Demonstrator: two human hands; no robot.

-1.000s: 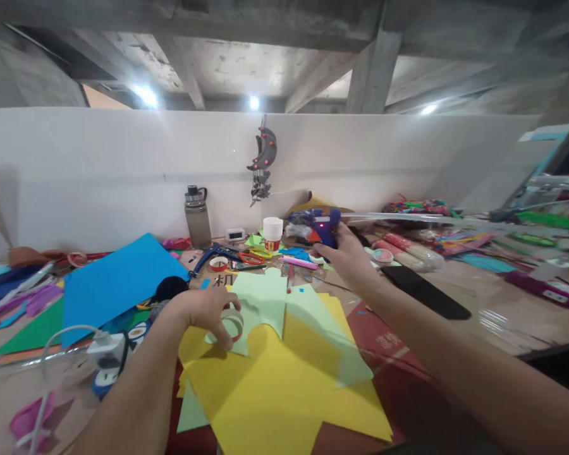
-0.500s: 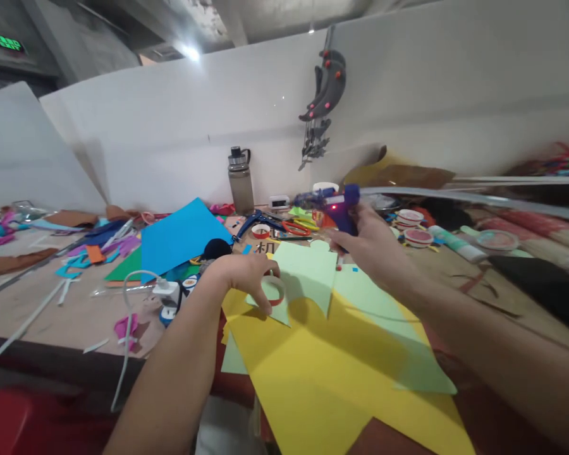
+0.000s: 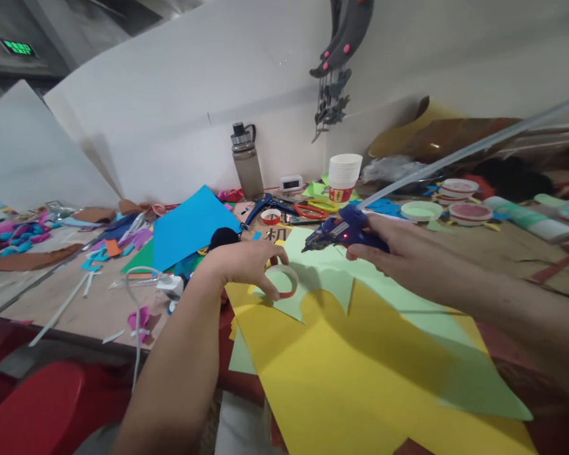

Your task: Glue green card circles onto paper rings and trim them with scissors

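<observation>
My left hand [image 3: 244, 264] pinches a white ring with a red lower edge [image 3: 292, 281], which looks like a slice of paper cup. The ring rests on a light green sheet of paper [image 3: 329, 275]. Wrapped in my right hand [image 3: 393, 243] is a blue hot glue gun [image 3: 348, 224] with a small red light. Its nozzle points left and down, a short way above and to the right of the ring. A long clear glue stick [image 3: 436, 167] runs out of the gun's back. Yellow paper [image 3: 322, 360] lies beneath the green.
Behind my hands are stacked paper cups [image 3: 345, 174], orange-handled scissors [image 3: 310, 210], another glue gun [image 3: 260, 207] and a water bottle [image 3: 248, 164]. Blue card [image 3: 184, 224] and a white charger plug [image 3: 169, 285] lie left. Cup slices [image 3: 469, 212] sit right; a red stool [image 3: 38, 404] stands lower left.
The glue gun has come down and closer to the ring, its nozzle now tilted downward. My left hand keeps its hold on the ring. The view has shifted, showing the stacked cups.
</observation>
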